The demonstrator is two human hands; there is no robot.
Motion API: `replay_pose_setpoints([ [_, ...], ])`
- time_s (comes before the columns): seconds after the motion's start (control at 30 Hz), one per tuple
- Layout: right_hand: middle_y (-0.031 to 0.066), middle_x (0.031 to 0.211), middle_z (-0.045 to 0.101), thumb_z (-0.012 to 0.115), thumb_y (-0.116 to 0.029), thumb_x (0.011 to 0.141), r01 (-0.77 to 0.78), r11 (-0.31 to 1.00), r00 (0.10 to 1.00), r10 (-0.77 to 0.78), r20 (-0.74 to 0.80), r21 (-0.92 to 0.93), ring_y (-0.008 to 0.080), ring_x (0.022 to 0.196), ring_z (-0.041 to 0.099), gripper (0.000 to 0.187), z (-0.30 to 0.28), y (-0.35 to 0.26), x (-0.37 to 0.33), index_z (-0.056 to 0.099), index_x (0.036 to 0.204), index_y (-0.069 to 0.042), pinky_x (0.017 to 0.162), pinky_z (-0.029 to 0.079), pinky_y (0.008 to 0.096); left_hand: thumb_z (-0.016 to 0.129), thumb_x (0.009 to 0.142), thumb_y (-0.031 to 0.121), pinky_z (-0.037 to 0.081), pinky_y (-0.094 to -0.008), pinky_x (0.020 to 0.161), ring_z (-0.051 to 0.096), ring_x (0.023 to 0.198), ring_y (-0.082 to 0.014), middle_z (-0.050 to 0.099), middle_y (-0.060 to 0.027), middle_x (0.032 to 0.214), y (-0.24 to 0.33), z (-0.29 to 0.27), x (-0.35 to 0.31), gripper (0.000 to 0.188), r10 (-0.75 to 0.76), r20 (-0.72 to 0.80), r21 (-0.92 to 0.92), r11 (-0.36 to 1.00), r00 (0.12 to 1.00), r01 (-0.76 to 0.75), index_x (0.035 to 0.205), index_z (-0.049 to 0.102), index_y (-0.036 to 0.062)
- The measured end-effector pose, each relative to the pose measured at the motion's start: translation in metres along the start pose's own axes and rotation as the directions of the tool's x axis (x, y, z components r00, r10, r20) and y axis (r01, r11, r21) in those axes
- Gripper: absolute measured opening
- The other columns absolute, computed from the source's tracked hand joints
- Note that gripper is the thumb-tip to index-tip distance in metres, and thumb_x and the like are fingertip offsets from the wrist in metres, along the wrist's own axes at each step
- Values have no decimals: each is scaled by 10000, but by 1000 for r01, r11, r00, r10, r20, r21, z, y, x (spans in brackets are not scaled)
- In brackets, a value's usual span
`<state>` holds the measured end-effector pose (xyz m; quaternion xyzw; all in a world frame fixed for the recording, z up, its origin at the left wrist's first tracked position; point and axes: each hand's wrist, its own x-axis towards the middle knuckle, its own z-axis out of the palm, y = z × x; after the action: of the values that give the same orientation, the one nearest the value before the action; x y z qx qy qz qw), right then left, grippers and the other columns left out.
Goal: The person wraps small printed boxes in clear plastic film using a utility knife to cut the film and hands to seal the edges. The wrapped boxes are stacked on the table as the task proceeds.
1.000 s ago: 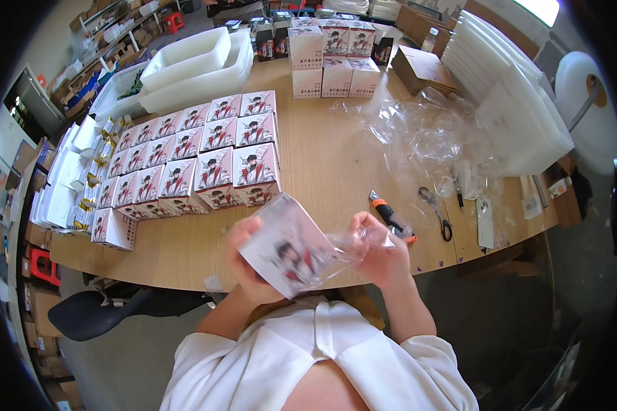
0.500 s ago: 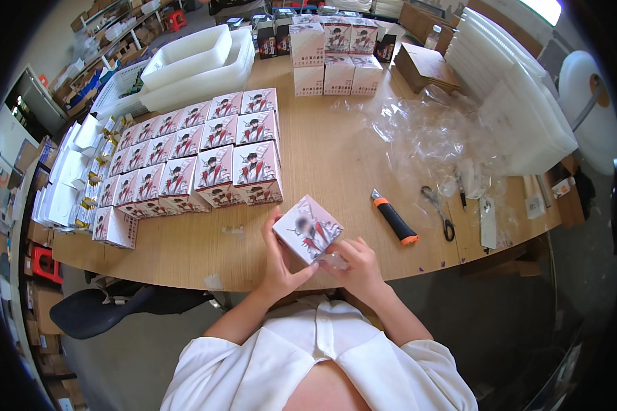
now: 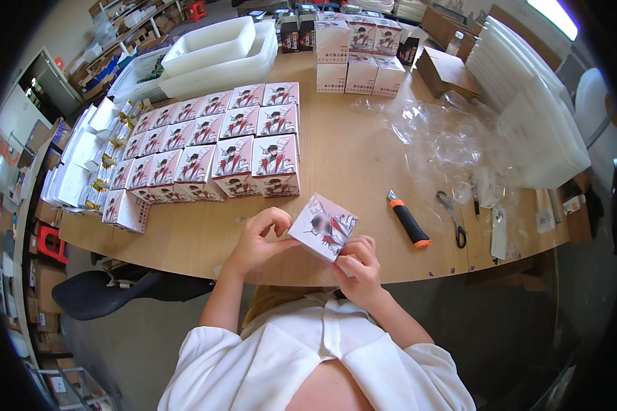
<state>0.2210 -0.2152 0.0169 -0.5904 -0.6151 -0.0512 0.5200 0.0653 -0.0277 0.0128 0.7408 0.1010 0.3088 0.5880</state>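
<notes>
A small pink-and-white cardboard box with a printed figure on top is held, turned cornerwise, above the table's near edge. My left hand is at its left corner, thumb against the box and fingers curled; whether clear film lies between them I cannot make out. At the lower right corner my right hand grips the box with thumb and bent fingers. Rows of matching boxes stand beyond my left hand. An orange-and-black utility knife lies to the right, then black scissors.
Crumpled clear film covers part of the table's right side, before stacked translucent trays. More boxes are stacked at the back. White bins stand at back left, white packages at far left. A dark chair is below.
My view has shifted, moving the table's things rightward. My left hand has slid off the box's side to its left corner, fingers curling. The clear film seen by my right hand no longer shows there.
</notes>
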Motion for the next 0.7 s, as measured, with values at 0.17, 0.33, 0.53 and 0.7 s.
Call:
replay_pose_setpoints([
  [0.17,40,830,570,744,-25,693,297,894,955,-271,124,-335,226,804,589,163,-9,21,-7,601,755,-73,819,444,429,836,676,33,433,-283,651,531,685,-167,586,-20,742,-1,5,-4,237,347,109,434,826,931,-359,743,613,74],
  [0.33,47,922,585,744,-92,717,162,923,951,-52,304,-348,219,906,596,133,-18,28,-14,619,760,-76,867,456,415,910,597,217,455,-382,846,582,858,-233,609,-56,867,5,5,-16,422,153,267,684,665,951,-299,856,612,67],
  [0.53,160,1139,564,758,-17,674,-93,974,965,139,221,-207,376,1061,566,198,-15,25,-17,639,832,-27,927,473,464,937,586,283,385,-393,1052,488,1219,-279,463,-163,1323,8,31,11,1125,118,-44,347,933,992,-95,1465,278,37],
  [0.7,132,1096,597,734,8,678,6,959,947,86,309,-283,344,1047,587,177,-23,24,-12,629,817,-20,876,504,441,950,559,204,399,-379,1050,478,1257,-262,435,-152,1382,28,32,23,1210,-38,-30,167,985,999,42,1512,219,55],
])
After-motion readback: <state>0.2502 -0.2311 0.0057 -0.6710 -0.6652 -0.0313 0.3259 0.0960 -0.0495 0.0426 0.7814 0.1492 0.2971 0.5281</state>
